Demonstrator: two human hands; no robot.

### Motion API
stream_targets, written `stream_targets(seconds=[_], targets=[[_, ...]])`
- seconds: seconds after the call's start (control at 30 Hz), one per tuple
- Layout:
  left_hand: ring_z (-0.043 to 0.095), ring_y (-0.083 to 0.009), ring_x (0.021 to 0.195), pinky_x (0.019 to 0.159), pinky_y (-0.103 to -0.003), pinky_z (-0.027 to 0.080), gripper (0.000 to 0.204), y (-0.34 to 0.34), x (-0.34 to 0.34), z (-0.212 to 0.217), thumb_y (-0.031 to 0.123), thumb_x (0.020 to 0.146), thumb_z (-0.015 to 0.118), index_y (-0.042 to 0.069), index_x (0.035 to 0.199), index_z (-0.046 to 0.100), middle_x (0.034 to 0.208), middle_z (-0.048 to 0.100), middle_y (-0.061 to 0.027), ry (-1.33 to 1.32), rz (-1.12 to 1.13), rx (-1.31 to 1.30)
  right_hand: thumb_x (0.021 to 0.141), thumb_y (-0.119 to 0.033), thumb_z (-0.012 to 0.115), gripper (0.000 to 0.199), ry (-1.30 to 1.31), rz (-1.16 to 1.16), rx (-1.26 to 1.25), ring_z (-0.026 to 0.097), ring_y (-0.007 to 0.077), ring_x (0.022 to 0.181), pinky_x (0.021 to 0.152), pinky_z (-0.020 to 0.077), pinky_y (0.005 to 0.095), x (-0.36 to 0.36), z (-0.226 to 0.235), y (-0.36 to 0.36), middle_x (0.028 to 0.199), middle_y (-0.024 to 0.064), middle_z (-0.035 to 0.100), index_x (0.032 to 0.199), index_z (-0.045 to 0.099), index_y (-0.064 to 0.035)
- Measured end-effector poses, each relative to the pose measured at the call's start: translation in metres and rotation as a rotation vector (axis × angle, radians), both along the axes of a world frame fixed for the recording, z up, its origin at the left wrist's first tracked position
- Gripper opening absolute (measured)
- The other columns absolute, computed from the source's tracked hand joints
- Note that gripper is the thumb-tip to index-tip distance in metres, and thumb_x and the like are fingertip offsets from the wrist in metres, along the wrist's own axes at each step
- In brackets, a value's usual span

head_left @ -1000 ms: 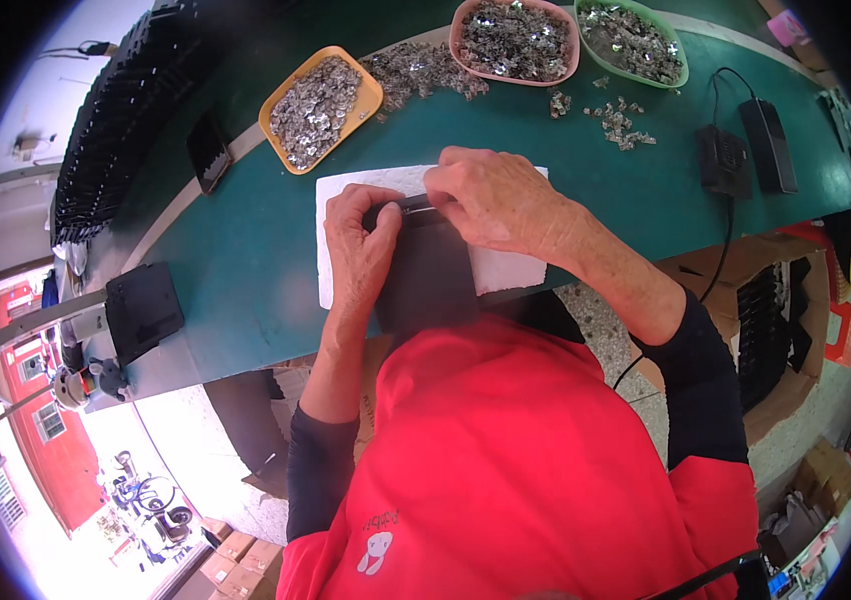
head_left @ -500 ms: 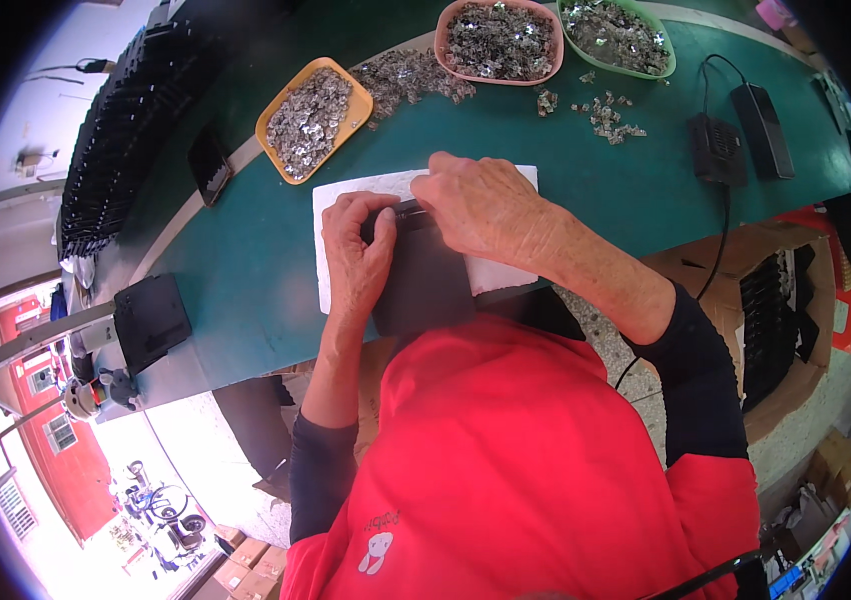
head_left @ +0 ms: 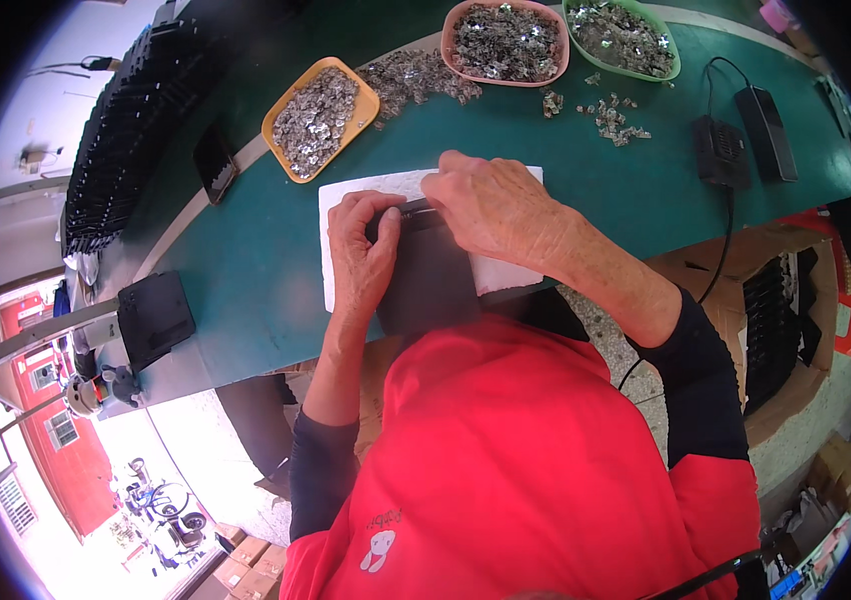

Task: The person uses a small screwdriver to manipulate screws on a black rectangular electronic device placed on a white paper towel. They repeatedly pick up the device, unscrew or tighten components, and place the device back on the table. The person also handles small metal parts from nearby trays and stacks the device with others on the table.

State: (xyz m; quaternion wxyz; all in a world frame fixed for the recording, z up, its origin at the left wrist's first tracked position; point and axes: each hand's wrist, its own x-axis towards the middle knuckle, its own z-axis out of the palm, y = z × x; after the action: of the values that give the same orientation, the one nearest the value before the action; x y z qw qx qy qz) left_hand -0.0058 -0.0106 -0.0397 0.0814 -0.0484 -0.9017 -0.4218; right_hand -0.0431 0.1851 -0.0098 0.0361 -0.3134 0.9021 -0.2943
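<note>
A dark grey, flat plastic part [head_left: 429, 277] lies in front of me, partly over a white foam pad [head_left: 506, 277] on the green table. My left hand [head_left: 361, 240] grips its far left edge, thumb on the near side and fingers curled over. At the far edge, my right hand [head_left: 491, 205] is closed, its fingertips pinched against the part. Whatever sits between those fingertips is hidden by the hand. Small metal clips [head_left: 316, 122] fill a yellow tray [head_left: 368, 103] beyond my left hand.
A pink tray [head_left: 506, 80] and a green tray [head_left: 636, 72] hold more metal pieces, and loose clips [head_left: 618, 122] lie nearby. A phone [head_left: 214, 163], a black charger-like box [head_left: 721, 150] and a long black device [head_left: 768, 135] rest on the table. Black parts [head_left: 111, 170] are stacked left; a cardboard box [head_left: 801, 375] stands right.
The whole view has shifted slightly. Both hands keep nearly the same hold on the dark part.
</note>
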Motion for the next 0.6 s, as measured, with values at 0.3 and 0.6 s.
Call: stream_targets(seconds=[0.3,0.6], targets=[[0.052,-0.0266,0.100,0.091,-0.038,0.040,0.013,-0.003,0.002,-0.008,0.010,0.083,0.063,0.008,0.094,0.069,0.099,0.062,-0.0076,0.042,0.019,-0.015,0.081,-0.013,0.066,0.007,-0.065,-0.015,-0.186,0.062,0.0316,0.083,0.073,0.0505,0.0414,-0.008,-0.003,-0.006,0.088,0.0108,0.060,0.084,0.066,-0.0064],[0.052,-0.0229,0.104,0.093,-0.034,0.041,0.013,-0.005,0.004,-0.005,0.009,0.086,0.064,0.005,0.098,0.068,0.103,0.062,-0.0067,-0.006,0.007,-0.004,0.079,-0.015,0.068,0.008,0.095,0.016,-0.038,0.064,0.0312,0.075,0.065,0.0517,0.0422,0.000,-0.007,-0.027,0.085,0.0086,0.060,0.081,0.066,-0.0075]])
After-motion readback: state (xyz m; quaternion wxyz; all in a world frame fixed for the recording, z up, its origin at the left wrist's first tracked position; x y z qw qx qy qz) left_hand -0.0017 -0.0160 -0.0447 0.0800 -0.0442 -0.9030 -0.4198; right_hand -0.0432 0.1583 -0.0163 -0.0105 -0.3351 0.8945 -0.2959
